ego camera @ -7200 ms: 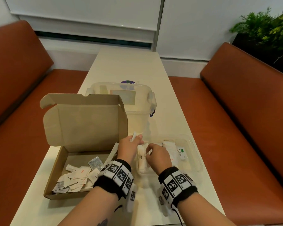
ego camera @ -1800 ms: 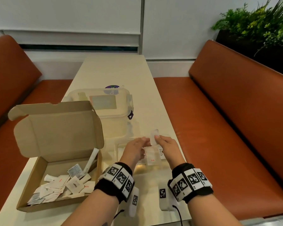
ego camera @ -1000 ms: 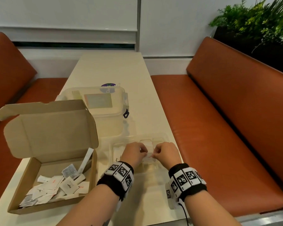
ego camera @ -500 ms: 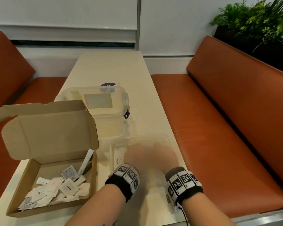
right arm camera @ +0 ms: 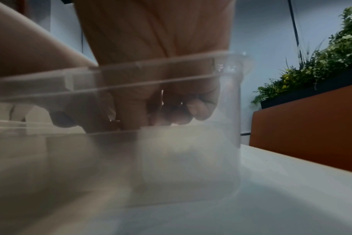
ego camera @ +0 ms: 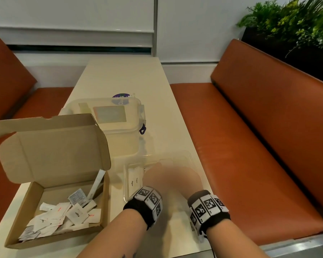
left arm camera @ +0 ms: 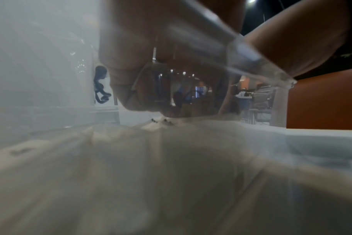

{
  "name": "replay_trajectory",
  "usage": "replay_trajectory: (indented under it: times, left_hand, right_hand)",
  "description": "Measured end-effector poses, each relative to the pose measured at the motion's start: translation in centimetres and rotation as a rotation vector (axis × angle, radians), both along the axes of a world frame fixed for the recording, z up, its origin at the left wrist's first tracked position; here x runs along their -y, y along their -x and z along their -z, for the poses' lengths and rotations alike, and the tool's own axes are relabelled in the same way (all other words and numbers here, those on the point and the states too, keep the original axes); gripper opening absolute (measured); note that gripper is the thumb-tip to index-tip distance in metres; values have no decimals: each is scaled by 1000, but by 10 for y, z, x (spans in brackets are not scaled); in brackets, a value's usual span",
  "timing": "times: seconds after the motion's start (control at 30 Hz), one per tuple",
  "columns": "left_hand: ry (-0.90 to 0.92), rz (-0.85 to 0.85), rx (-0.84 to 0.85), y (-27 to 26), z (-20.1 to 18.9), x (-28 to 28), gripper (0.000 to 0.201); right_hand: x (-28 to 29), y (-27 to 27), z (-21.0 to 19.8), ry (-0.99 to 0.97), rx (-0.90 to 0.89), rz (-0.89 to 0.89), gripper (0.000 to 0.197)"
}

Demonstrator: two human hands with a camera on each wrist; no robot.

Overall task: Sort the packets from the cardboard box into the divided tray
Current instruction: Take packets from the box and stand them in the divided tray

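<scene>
The open cardboard box sits at the near left with several white packets heaped inside. The clear divided tray lies to its right, and sugar sticks lie in its left compartment. Both hands are down inside the tray, blurred in the head view. My left hand has curled fingers, and its fingertips pinch down on a white printed packet at the tray floor. My right hand also has curled fingers, thumb and index meeting at the floor. What they hold is hidden behind the tray wall.
A clear lidded container stands behind the box and tray. One long stick packet leans on the box's right wall. Orange benches flank the cream table. A plant is at the far right.
Both hands, which held packets above the tray, have dropped into it and slid toward its near side. The box and its packets have not moved.
</scene>
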State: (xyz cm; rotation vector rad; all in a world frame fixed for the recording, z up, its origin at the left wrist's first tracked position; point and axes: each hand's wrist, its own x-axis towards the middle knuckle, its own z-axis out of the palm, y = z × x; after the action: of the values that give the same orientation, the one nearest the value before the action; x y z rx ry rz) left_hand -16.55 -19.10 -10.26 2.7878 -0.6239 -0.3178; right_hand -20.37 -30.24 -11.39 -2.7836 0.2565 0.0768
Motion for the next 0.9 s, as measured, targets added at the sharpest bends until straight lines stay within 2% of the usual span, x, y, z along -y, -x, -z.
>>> replay_trajectory:
  times: [0.1,0.23,0.3,0.4,0.5,0.57,0.63,0.7,0.77,0.83,0.9]
  left_hand:
    - [9,-6,5,2,2,0,15]
    - [77,-40,-21,4,3,0,14]
    - [186,-74,-50,5,2,-1,15]
    - [485,-150,-125,4,-5,-6,23]
    - [765,-185,-245,1,-17,-16,35]
    - [970,-207,-372,-1,-26,-23,34]
    - [1113,-231,-474,-1,-35,-31,30]
    - [1173,-246,-522,1,-41,-36,24]
    - [1202,-247,-551,4,-42,-39,26]
    - [1223,-246,-580,5,-41,-40,37]
    - [1250,-256,-610,7,-40,-41,42]
  right_hand:
    - [-1,-1,2,23,6,3,41]
    - [-3,-1,1,29,4,19,36]
    - [-3,-1,0,26,3,11,30]
    - [-3,1,-4,-24,27,33,21]
    - [-5,4,-12,-226,169,131,17]
    - [-8,4,-22,-498,229,185,19]
    - [-12,4,-35,-781,213,184,25]
    - [-16,4,-44,-962,151,149,25]
    - [-19,4,-50,-1007,116,108,13]
    - [-21,3,-52,-1034,112,98,2]
    - [-21,2,-53,-1076,106,109,5]
